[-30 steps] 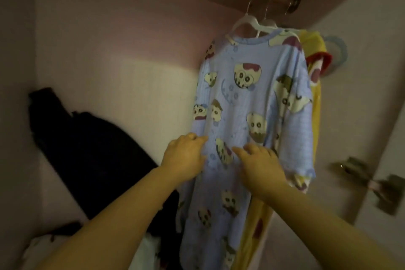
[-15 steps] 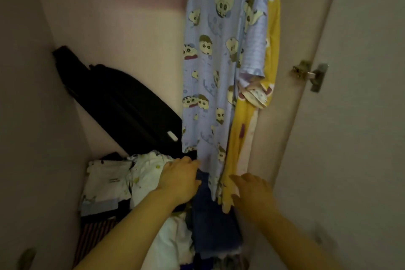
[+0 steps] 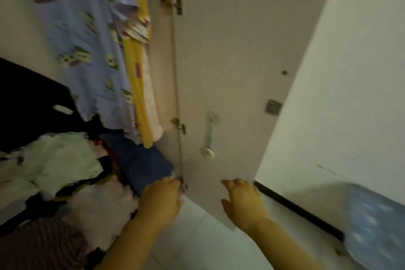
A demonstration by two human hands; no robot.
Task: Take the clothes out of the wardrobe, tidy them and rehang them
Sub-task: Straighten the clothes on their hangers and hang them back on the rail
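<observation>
Nightdress (image 3: 87, 35) pale blue, cartoon-face print; garment (image 3: 137, 68) yellow; folded cloth (image 3: 142, 162) navy.

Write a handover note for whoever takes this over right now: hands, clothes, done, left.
Left hand: low at the wardrobe's edge, by the folded dark blue garment; fingers hidden, grip unclear.
Right hand: open, empty, in front of the open door.
Clothes: blue printed garment and yellow garment hang side by side; a mixed heap lies at the wardrobe's bottom.
Done: those two hang, apparently finished.
Left: take out the heap, tidy it, hang it.
</observation>
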